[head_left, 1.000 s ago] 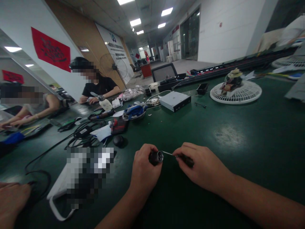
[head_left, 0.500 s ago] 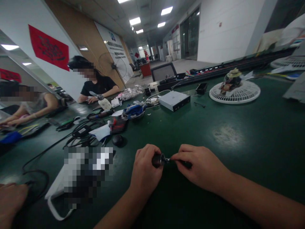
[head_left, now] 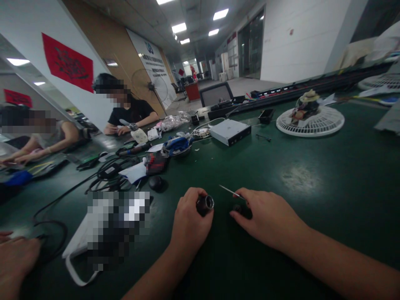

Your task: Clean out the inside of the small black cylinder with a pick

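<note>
My left hand (head_left: 191, 223) is closed around a short dark cylinder (head_left: 203, 205). The cylinder's round end, with a shiny metal rim, faces right. A little to the right, my right hand (head_left: 268, 212) is curled with a gap between thumb and index finger. From its fingers a thin, pale metal rod (head_left: 229, 191) sticks out up and to the left. Below the rod, between finger and thumb, shows a small dark roundish piece (head_left: 238, 208), too dim to name. Rod and cylinder are apart.
A black mouse (head_left: 156, 183), a cable bundle (head_left: 109, 171) and a partly blurred white item with a strap (head_left: 75, 268) lie to the left. Another person's hand (head_left: 20, 254) is at lower left. Farther back are a disc drive (head_left: 230, 131) and a white fan grille (head_left: 325, 125).
The rod end in my right hand has come away from the cylinder's mouth and tilts up-left. My left hand has turned the cylinder's mouth more toward me.
</note>
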A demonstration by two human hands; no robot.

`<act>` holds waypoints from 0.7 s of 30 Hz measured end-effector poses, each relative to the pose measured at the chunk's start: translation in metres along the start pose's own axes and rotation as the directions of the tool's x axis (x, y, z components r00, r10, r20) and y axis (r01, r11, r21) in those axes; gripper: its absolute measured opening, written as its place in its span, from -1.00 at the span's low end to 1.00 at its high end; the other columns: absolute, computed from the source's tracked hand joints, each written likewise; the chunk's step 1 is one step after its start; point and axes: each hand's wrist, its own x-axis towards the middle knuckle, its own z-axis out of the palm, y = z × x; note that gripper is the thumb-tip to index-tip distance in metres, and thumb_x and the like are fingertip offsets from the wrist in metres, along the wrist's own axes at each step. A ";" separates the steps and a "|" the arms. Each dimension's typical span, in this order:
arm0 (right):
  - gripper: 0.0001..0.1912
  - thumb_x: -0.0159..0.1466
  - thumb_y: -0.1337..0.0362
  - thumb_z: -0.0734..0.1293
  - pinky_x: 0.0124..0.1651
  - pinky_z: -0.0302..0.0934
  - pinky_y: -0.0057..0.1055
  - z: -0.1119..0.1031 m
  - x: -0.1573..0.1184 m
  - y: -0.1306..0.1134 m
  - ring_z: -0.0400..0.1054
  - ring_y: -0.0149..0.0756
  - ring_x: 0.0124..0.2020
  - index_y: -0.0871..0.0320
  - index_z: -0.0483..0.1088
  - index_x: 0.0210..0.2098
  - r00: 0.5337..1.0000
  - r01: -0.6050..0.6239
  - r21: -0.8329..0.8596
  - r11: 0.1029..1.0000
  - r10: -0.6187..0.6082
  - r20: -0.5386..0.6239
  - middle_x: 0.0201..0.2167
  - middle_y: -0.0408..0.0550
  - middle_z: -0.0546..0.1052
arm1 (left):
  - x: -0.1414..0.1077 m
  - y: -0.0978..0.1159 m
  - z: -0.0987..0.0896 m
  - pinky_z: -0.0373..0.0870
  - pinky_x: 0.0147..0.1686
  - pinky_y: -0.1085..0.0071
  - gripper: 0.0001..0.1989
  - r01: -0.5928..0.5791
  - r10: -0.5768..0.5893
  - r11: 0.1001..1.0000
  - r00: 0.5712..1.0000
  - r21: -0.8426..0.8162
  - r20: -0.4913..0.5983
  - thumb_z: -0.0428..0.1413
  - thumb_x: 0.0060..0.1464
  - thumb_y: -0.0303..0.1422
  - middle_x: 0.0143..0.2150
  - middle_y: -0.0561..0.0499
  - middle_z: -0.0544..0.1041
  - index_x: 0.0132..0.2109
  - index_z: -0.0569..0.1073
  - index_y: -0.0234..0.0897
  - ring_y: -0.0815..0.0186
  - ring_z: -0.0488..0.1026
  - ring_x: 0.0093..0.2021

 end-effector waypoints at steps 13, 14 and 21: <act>-0.91 0.26 0.30 0.39 -0.38 0.27 -0.35 0.000 -0.001 -0.006 0.49 -0.25 -0.38 0.06 0.48 -0.22 0.998 0.045 0.196 0.980 -0.037 -0.043 -0.36 -0.15 0.60 | 0.001 0.006 -0.002 0.40 -0.22 0.24 -0.81 -0.064 0.066 0.998 0.996 -0.026 0.055 0.16 0.09 -0.47 -0.17 0.01 0.51 -0.13 0.44 -0.18 0.20 0.46 -0.20; -0.87 0.24 0.33 0.39 -0.39 0.27 -0.36 -0.001 -0.001 -0.006 0.48 -0.28 -0.40 0.06 0.46 -0.20 0.998 0.048 0.233 0.971 -0.035 -0.059 -0.35 -0.17 0.60 | 0.001 0.006 -0.002 0.40 -0.20 0.23 -0.81 -0.076 0.077 0.997 0.995 -0.033 0.062 0.16 0.09 -0.48 -0.16 0.00 0.51 -0.12 0.44 -0.18 0.19 0.46 -0.19; -0.85 0.26 0.40 0.40 -0.28 0.32 -0.36 -0.001 -0.001 -0.006 0.48 -0.31 -0.35 0.03 0.55 -0.23 0.992 0.112 0.393 0.913 -0.080 -0.098 -0.31 -0.18 0.61 | 0.000 0.008 -0.002 0.40 -0.07 0.15 -0.74 -0.235 0.242 0.968 0.967 -0.088 0.083 0.22 0.07 -0.50 -0.07 -0.03 0.55 -0.07 0.50 -0.18 0.15 0.47 -0.05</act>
